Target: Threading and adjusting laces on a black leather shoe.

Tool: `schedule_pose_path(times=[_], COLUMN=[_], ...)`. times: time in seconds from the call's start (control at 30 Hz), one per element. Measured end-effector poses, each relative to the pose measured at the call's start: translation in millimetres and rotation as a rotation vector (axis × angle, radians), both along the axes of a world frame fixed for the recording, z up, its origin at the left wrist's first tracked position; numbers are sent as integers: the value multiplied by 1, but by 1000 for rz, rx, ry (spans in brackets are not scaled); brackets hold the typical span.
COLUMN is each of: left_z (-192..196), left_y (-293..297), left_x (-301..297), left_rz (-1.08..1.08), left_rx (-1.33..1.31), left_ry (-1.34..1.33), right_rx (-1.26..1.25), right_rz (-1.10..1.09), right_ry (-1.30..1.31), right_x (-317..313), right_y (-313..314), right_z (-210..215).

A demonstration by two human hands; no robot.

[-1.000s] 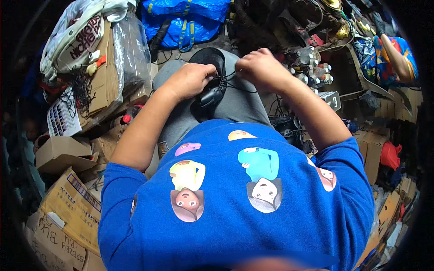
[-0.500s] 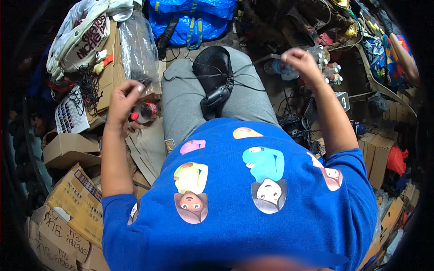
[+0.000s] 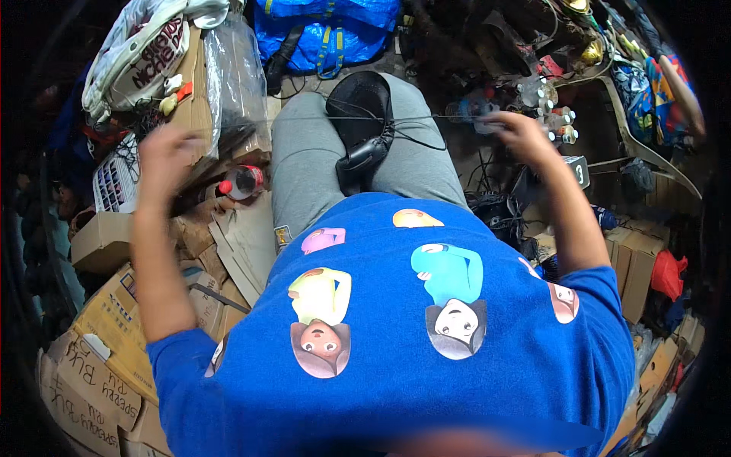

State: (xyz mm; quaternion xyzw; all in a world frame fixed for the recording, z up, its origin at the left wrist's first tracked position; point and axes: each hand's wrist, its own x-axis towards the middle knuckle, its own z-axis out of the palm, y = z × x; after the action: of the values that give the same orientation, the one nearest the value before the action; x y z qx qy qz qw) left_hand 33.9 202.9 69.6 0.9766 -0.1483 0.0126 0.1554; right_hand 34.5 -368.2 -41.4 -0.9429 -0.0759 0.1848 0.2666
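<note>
A black shoe lies across my thighs, its opening facing up, with cord laced along its right-hand edge. A thin black cord runs from that edge to the right, nearly straight, and my right hand pinches it. Another stretch goes left over the shoe toward my left hand, raised over the cardboard and blurred by motion. Its fingers look closed on the cord, though the grip itself is smeared. A loose loop of cord hangs over my right thigh.
A cola bottle with a red cap lies left of my legs. Cardboard boxes pile up at the left. A blue bag stands beyond my knees. Several plastic bottles stand at the right, beside a curved strap.
My left hand has swung outward to the left and a little nearer to me. My right hand has lowered slightly. The cord between them is drawn straighter across the shoe.
</note>
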Motion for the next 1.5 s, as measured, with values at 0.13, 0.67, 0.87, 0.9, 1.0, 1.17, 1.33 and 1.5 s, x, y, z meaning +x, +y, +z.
schedule_pose_path(times=[0.13, 0.67, 0.87, 0.9, 1.0, 1.17, 1.33, 1.5], left_z=[84, -93, -82, -84, -87, -77, -85, -100], left_y=[198, -174, -126, -121, -123, -196, -216, -208], left_x=[-42, -5, 1, 5, 21, 40, 69, 82], left_rz=[725, -266, -19, -17, -75, -295, -320, -353], left_rx=[588, -445, -327, -327, -673, -474, -273, -538], left_ry=[-228, 194, 485, 487, 325, 111, 464, 882], right_rx=[-372, 315, 265, 326, 339, 530, 500, 455], right_rz=[-553, 172, 50, 53, 31, 41, 147, 303], right_ry=[-80, -169, -14, -41, -63, 18, 41, -92], right_x=[-41, 11, 18, 14, 20, 35, 51, 56], right_y=[-223, 144, 94, 88, 70, 110, 127, 132], right_z=[-6, 7, -10, -11, -9, 14, 8, 4])
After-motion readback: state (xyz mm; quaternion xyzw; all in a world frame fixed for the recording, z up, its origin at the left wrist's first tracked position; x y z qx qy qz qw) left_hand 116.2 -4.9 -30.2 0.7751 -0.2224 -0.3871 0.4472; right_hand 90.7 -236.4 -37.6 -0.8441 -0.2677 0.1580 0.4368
